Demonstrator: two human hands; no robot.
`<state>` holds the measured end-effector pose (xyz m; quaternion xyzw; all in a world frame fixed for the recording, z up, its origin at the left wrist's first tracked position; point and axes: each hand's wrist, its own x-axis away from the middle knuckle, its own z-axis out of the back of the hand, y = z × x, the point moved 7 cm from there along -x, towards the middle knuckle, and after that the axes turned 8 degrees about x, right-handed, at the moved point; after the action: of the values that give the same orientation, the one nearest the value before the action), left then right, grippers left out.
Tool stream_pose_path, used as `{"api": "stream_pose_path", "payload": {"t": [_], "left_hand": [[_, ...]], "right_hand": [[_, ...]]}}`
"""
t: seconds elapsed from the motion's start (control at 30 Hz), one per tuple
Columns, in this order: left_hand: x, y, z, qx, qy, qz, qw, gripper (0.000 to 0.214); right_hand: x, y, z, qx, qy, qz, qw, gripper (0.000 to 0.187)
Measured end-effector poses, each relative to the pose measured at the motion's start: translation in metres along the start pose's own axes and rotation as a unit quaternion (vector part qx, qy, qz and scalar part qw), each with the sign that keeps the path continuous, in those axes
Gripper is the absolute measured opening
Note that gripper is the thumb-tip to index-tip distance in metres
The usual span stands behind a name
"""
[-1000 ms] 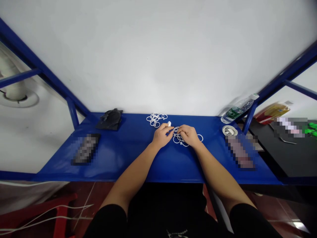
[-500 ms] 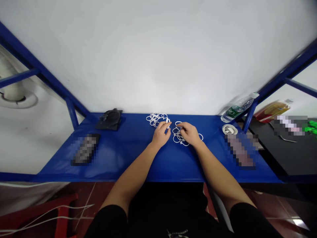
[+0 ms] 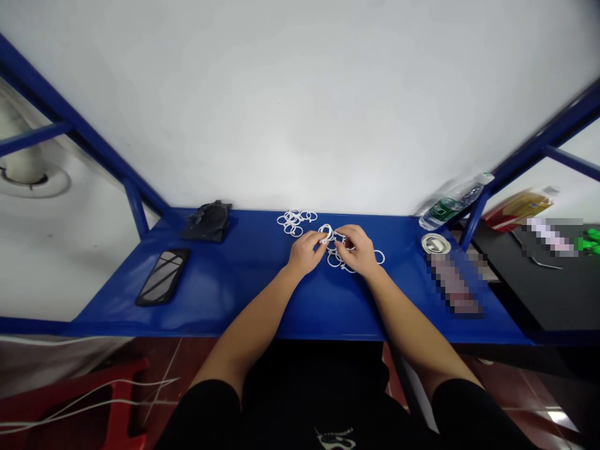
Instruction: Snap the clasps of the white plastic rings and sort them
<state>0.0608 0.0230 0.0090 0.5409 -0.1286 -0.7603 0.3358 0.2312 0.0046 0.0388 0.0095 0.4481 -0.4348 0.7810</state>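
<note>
My left hand (image 3: 305, 252) pinches white plastic rings (image 3: 325, 230) that look like curtain rings with small eyelets. They are held up at its fingertips, and overlap makes it hard to tell one from another. Close beside it, my right hand (image 3: 358, 250) has its thumb and fingers closed on another white ring (image 3: 340, 235), partly covered by the fingers. Under and around my right hand lies a loose group of rings (image 3: 334, 259), and a single ring (image 3: 379, 257) shows past its outer side. A separate pile of rings (image 3: 292, 219) lies beyond my left hand, towards the wall.
The blue table (image 3: 253, 275) meets a white wall (image 3: 281, 125). On the left are a crumpled black bag (image 3: 206, 222) and a phone (image 3: 163, 277). To the right stand a water bottle (image 3: 454, 201), a coiled white cable (image 3: 435, 244) and a blurred-out flat object (image 3: 452, 284).
My hands have come closer together. The rings in my left hand have moved right, and my right fingers have drawn in and closed on a ring.
</note>
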Motion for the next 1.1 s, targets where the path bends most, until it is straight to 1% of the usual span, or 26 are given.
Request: {"api": "stream_pose_path", "payload": {"t": [0.07,0.13,0.23,0.3,0.4,0.43,0.5,0.63,0.73,0.8,0.93,1.1], "left_hand": [[0.0,0.003,0.0,-0.006,-0.006,-0.009,1.0,0.018],[0.0,0.005,-0.001,-0.013,-0.018,-0.017,1.0,0.018],[0.0,0.007,-0.004,-0.033,-0.042,-0.026,0.998,0.019],[0.0,0.007,-0.006,-0.046,-0.052,-0.036,0.997,0.019],[-0.001,0.006,-0.004,-0.056,-0.045,-0.037,0.997,0.019],[-0.002,0.004,-0.003,-0.057,-0.039,-0.033,0.997,0.019],[-0.002,0.003,-0.001,-0.059,-0.029,-0.028,0.997,0.022],[-0.002,0.004,-0.001,-0.062,-0.028,-0.031,0.997,0.026],[-0.001,0.008,-0.002,-0.068,-0.037,-0.043,0.996,0.026],[-0.001,0.011,-0.004,-0.076,-0.05,-0.052,0.994,0.026],[-0.001,0.013,-0.006,-0.089,-0.065,-0.055,0.992,0.025],[0.001,0.016,-0.008,-0.093,-0.063,-0.07,0.991,0.023]], "right_hand": [[0.0,-0.004,0.001,-0.003,-0.002,0.016,1.0,0.034],[-0.001,-0.008,-0.001,0.001,-0.021,0.044,0.999,0.036],[0.0,-0.012,-0.006,0.008,-0.057,0.086,0.995,0.034],[-0.001,-0.011,-0.006,0.011,-0.057,0.094,0.994,0.031],[-0.003,-0.007,-0.003,0.017,-0.031,0.082,0.996,0.021],[-0.003,-0.005,-0.003,0.019,-0.029,0.077,0.996,0.018],[-0.002,-0.004,-0.005,0.02,-0.045,0.07,0.996,0.015],[0.001,-0.004,-0.012,0.025,-0.082,0.04,0.995,0.017],[0.003,0.0,-0.013,0.025,-0.086,0.0,0.996,0.024],[0.003,0.0,-0.014,0.022,-0.088,-0.006,0.996,0.026],[0.002,-0.002,-0.013,0.017,-0.082,0.002,0.996,0.021],[0.002,-0.001,-0.013,-0.032,-0.054,-0.025,0.998,0.015]]}}
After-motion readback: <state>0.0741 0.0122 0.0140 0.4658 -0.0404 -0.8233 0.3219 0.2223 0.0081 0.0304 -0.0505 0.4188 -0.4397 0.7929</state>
